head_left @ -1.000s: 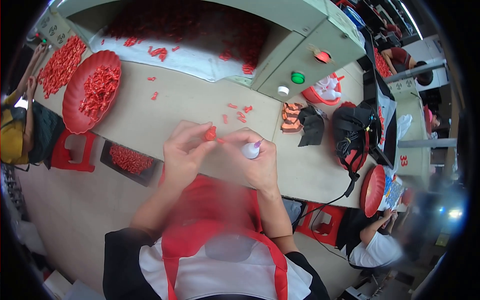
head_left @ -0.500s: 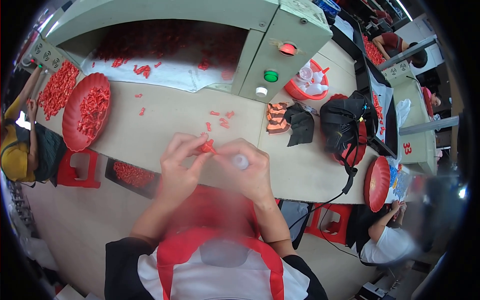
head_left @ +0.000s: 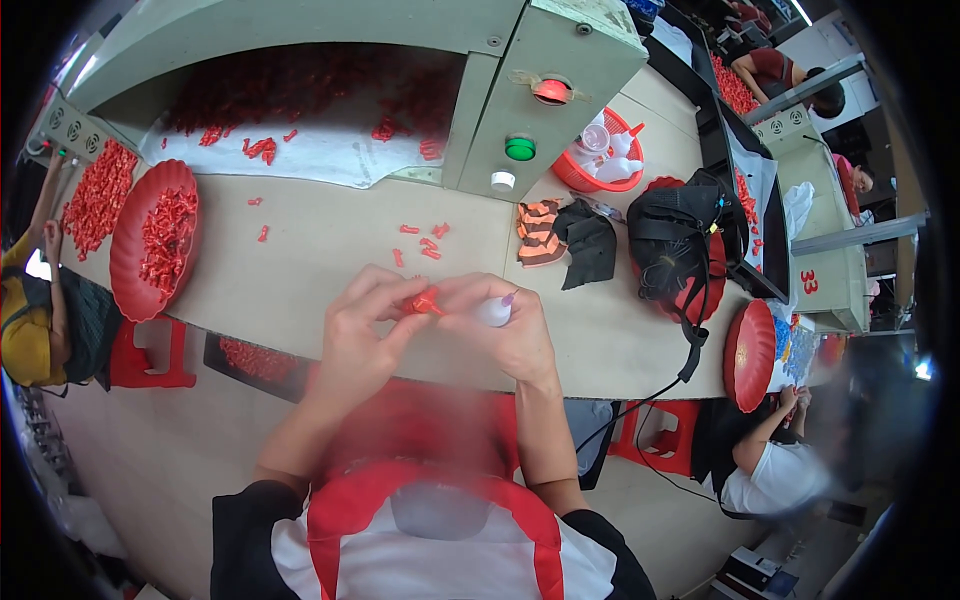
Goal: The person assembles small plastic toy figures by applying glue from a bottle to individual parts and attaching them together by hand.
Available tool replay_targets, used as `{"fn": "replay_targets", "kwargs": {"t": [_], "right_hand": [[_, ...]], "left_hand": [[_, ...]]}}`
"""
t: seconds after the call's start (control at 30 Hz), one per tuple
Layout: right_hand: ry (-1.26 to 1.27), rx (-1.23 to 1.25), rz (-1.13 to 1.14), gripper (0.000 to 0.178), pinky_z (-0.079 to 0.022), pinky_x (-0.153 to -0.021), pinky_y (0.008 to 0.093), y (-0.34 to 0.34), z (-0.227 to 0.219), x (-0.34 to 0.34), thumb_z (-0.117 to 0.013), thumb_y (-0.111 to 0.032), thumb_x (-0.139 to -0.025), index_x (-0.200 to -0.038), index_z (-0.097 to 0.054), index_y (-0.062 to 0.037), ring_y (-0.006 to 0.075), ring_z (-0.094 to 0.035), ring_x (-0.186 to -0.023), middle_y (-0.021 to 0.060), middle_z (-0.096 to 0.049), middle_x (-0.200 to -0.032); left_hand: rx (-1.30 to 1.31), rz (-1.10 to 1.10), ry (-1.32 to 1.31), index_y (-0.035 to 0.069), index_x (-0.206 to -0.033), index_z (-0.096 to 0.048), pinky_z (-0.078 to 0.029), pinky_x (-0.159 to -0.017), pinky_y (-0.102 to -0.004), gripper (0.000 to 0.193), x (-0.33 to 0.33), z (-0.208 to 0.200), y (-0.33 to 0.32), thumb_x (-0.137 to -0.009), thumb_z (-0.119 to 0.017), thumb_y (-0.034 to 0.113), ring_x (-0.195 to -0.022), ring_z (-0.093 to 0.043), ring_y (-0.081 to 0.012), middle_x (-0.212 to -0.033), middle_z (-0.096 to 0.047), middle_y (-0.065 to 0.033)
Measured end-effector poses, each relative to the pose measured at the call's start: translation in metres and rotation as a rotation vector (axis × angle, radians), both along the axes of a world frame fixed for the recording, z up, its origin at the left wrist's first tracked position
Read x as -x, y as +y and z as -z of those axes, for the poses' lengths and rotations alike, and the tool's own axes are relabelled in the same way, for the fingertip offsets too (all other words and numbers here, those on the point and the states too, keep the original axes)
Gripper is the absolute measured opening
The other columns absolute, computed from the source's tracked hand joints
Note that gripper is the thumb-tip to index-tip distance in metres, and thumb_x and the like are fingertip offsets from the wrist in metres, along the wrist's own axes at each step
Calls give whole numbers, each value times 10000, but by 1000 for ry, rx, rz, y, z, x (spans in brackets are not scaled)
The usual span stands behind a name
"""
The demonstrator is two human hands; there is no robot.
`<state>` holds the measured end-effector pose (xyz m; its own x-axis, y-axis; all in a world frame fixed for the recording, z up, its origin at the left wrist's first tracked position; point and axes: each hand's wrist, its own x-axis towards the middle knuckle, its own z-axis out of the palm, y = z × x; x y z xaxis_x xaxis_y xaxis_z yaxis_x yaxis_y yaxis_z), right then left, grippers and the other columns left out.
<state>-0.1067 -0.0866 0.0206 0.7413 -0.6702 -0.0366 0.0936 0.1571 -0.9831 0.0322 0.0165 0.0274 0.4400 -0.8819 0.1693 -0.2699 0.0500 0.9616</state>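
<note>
Pinching now, the left hand (head_left: 362,330) has a small red piece (head_left: 425,300) between thumb and fingertips, dead centre! Right hand (head_left: 510,340): fingers curled around a white bottle (head_left: 494,311), purple tip showing; whether they touch the piece, I can't tell. Twelve o'clock, loose red bits (head_left: 430,252) lie before the pale green machine (head_left: 550,125), which walls off the far side. Toward two, a red basket (head_left: 575,176) of plastic containers, then cloth scraps (head_left: 590,245); past two, a black bag (head_left: 680,235). Half past nine, a heaped red bowl (head_left: 128,255)! Pale table (head_left: 290,285) beneath, grey floor (head_left: 200,450) below, co-workers at nine (head_left: 35,345) and four (head_left: 775,475).
</note>
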Motion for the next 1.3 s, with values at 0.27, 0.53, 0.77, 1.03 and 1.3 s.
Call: {"fn": "replay_targets", "kwargs": {"t": [0.27,0.53,0.77,1.03,1.3], "right_hand": [[-20,-31,-29,149,-464,-769,259,0,4,-3,-690,10,-734,-835,-581,6,120,-562,-875,82,-606,-956],[-217,-4,-30,342,-455,-689,228,-3,27,-15,-796,-68,-616,-833,-533,-39,77,-538,-769,18,-568,-819],[-41,-75,-109,684,-454,-818,267,-12,30,0,-782,-55,-590,-1178,-451,55,144,-538,-1021,91,-578,-1016],[-145,25,-4,400,-458,-595,282,-5,26,-4,-817,-123,-533,-797,-541,-3,148,-575,-676,68,-600,-737],[31,178,32,428,-448,-628,317,-1,2,9,-813,-227,-542,-802,-542,-21,199,-573,-722,79,-579,-767]], "left_hand": [[8,13,18,-26,-1029,-606,-529,-711,-278,316,-3,-4,1,-717,-654,-34,-820,-608,-193,-924,-561,-105],[-150,66,105,-62,-1053,-581,-477,-769,-260,315,-8,1,12,-739,-596,-80,-910,-542,-160,-970,-522,-76],[-85,213,391,-69,-1057,-584,-437,-785,-249,298,-10,26,3,-761,-550,-75,-920,-537,-150,-999,-548,-87],[-106,234,454,-79,-1060,-569,-487,-743,-263,279,-13,36,3,-819,-576,61,-855,-581,-162,-997,-582,-114],[-113,208,553,-114,-1099,-512,-539,-679,-250,416,1,25,0,-819,-581,185,-752,-622,-158,-975,-600,-136]]}}
